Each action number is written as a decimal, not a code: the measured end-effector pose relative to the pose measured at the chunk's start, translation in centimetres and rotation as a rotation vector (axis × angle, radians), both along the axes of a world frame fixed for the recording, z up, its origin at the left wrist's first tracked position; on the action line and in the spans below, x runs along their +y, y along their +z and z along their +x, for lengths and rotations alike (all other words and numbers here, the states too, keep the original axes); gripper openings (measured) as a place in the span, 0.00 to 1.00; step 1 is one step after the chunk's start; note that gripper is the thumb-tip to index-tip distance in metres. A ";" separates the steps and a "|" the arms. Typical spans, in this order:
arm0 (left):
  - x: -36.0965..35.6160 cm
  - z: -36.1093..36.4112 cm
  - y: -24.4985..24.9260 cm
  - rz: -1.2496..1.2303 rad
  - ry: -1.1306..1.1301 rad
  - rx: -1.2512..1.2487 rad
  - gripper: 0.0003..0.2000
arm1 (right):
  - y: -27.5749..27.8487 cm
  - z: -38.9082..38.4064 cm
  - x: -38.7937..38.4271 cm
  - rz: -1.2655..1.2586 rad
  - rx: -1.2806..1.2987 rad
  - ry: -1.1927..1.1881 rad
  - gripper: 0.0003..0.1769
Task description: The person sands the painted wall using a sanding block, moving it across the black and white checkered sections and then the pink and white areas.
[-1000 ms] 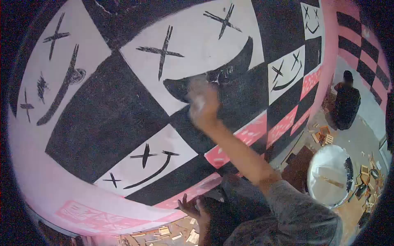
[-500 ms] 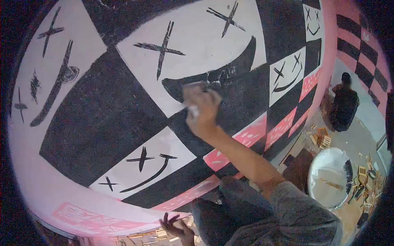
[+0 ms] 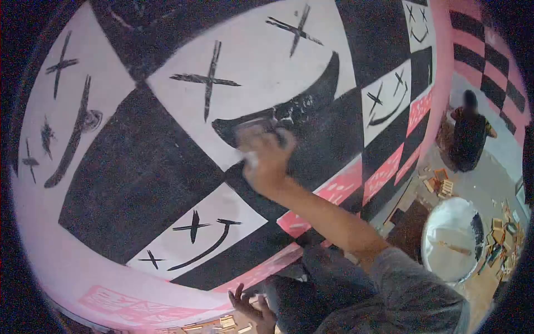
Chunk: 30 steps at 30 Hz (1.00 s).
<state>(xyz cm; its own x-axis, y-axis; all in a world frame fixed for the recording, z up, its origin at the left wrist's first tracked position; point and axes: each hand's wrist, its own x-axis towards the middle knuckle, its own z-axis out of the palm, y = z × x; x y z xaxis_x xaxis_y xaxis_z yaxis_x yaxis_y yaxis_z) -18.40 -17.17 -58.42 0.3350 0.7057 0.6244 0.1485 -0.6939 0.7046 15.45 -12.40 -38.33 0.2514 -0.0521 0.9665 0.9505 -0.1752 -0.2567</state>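
My right hand [image 3: 267,158] is closed round a flat, dark, smeared-looking thing and presses it to the painted wall [image 3: 139,161]. It is too blurred to name. It lies on the left part of a wide black smile [image 3: 311,106] painted in a white panel. Wet-looking, glossy marks show on the smile just right of my hand. My left hand [image 3: 253,306] is low in the view, beside my knee, with its fingers spread and nothing seen in them.
A white bucket [image 3: 453,239] with dark stains on its rim and a stick across it stands on the floor at right. Wood scraps [image 3: 506,239] lie around it. Farther back, a person [image 3: 469,136] crouches facing a pink and black checked wall [image 3: 489,50].
My right hand has shifted slightly left and down in the view, still against the black smile. The camera view has tilted a little. My left hand has moved slightly right.
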 end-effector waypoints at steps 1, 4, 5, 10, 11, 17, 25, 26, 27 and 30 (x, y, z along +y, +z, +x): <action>-0.5 1.7 2.1 -0.039 -0.024 -0.011 0.42 | 0.0 0.0 -0.6 -0.024 -0.105 -0.019 0.16; -0.6 3.5 4.0 0.009 -0.089 0.017 0.43 | -0.3 2.5 -1.6 -0.060 -0.255 -0.014 0.20; -0.5 2.9 3.6 0.009 -0.110 0.038 0.43 | -0.6 4.4 -2.9 -0.080 -0.111 -0.089 0.21; -2.2 -1.1 0.6 -0.115 -0.213 0.074 0.35 | -0.7 7.6 -3.1 0.338 0.407 -0.212 0.19; -1.9 -0.7 0.7 -0.083 -0.197 0.105 0.37 | -0.2 5.8 -1.3 0.334 0.377 -0.147 0.20; -0.1 4.7 4.4 0.092 -0.368 0.083 0.43 | 1.5 -0.8 1.4 -0.015 -0.200 -0.022 0.23; -0.6 -0.9 3.5 -0.144 -0.244 -0.024 0.35 | 0.6 11.4 -5.9 0.261 0.415 -0.311 0.26; 0.1 -0.1 2.8 -0.098 -0.250 -0.026 0.37 | 1.2 9.4 -4.4 0.312 0.537 -0.169 0.29; 1.2 1.5 2.4 -0.043 -0.261 -0.031 0.40 | 1.7 6.5 -2.8 0.266 0.417 -0.153 0.28; 1.1 8.8 6.9 0.241 -0.370 -0.016 0.37 | 0.6 -1.9 4.5 0.100 -0.029 0.144 0.20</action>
<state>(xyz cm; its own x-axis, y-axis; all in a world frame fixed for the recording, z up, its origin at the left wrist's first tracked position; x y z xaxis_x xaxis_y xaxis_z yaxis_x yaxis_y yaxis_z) -9.62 -16.12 -51.54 0.5264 0.3737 0.7637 -0.1506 -0.8431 0.5163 13.55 -7.88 -37.71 0.2356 -0.1137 0.9652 0.9711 -0.0120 -0.2385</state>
